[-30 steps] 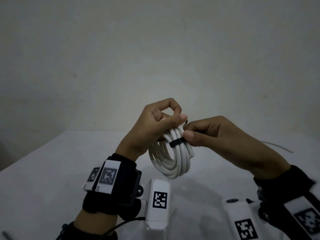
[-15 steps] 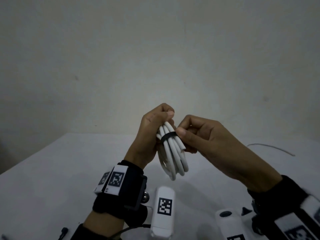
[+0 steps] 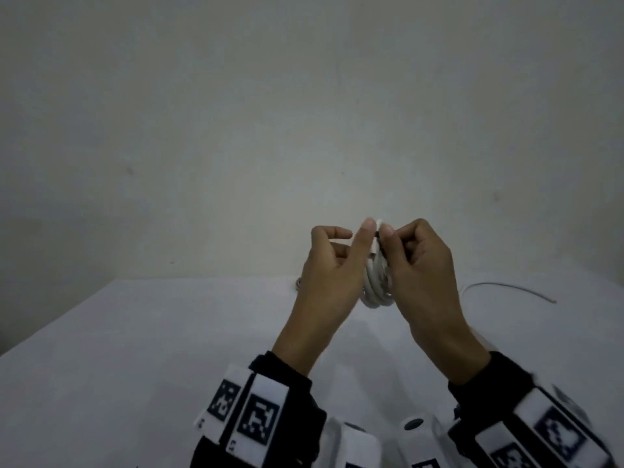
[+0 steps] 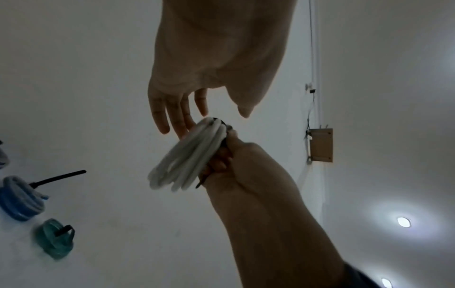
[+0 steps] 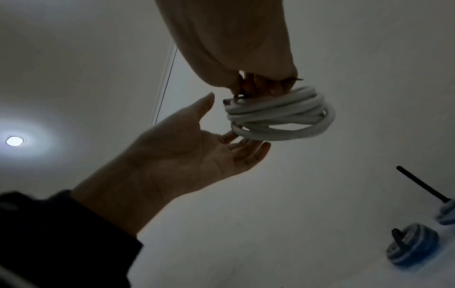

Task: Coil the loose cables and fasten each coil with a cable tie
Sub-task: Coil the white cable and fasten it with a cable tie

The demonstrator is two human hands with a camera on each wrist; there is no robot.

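Observation:
A white cable coil (image 3: 376,285) hangs above the table between my hands, edge-on in the head view. My right hand (image 3: 388,241) grips its top, fingers curled round the strands and the black cable tie (image 3: 377,234) wrapped there. In the right wrist view the coil (image 5: 278,115) sits under my right hand (image 5: 261,85), and the tie's tail (image 5: 298,79) pokes out. My left hand (image 5: 221,132) lies open beside it, fingers straight, fingertips just touching the coil (image 4: 187,155).
A blue coil (image 4: 19,202) with a long black tie tail and a teal tied coil (image 4: 55,241) lie on the white table (image 3: 135,349). A thin loose white cable (image 3: 506,287) lies at the far right. A plain wall stands behind the table.
My left hand has let go of the coil and opened. The right hand now holds the coil alone, and it has turned edge-on and moved farther from me.

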